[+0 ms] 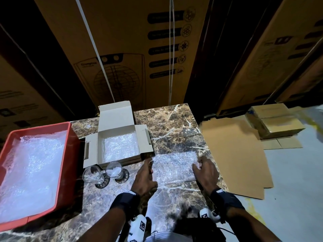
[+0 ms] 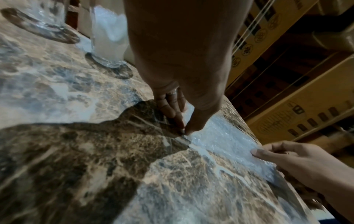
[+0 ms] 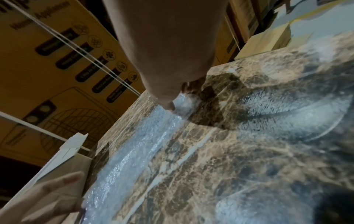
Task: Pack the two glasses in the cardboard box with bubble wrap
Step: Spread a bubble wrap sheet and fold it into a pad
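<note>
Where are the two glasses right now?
In the head view, the two glasses stand side by side on the marble table, just in front of the open cardboard box and left of the left hand.

Table (image 1: pixel 174 119) holds a tray (image 1: pixel 70 147) at far left with bubble wrap in it, open cardboard box (image 1: pixel 115 117) just right of tray, wrap lining inside. Two glasses (image 1: pixel 103 172) stand side by side just in front of box. Flat bubble wrap sheet (image 1: pixel 173 166) lies right of glasses, left hand (image 1: pixel 145 179) on its left edge, right hand (image 1: pixel 206 173) on its right. Flattened cardboard (image 1: pixel 232 154) on floor right of table.
</note>
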